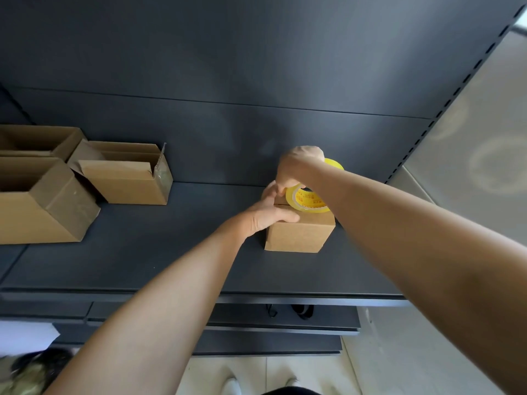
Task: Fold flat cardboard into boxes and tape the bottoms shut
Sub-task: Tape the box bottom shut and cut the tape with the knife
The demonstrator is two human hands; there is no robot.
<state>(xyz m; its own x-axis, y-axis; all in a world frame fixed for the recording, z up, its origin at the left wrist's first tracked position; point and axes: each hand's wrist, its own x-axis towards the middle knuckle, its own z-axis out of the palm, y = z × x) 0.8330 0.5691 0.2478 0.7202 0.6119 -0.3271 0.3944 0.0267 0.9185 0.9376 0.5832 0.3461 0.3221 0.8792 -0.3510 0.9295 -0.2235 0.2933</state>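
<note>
The left hand (268, 216) lies with nearly straight fingers on the small box (299, 235), which stands on the dark shelf (171, 252), and presses its flaps down. Just behind, the right hand (299, 166) grips the tape roll (306, 198), which touches the box top. The tape should probably run straight along the seam, with the flaps held closed.

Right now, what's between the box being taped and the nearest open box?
Head view: only bare shelf between the small box and the open box; the left hand rests on the small box.
</note>
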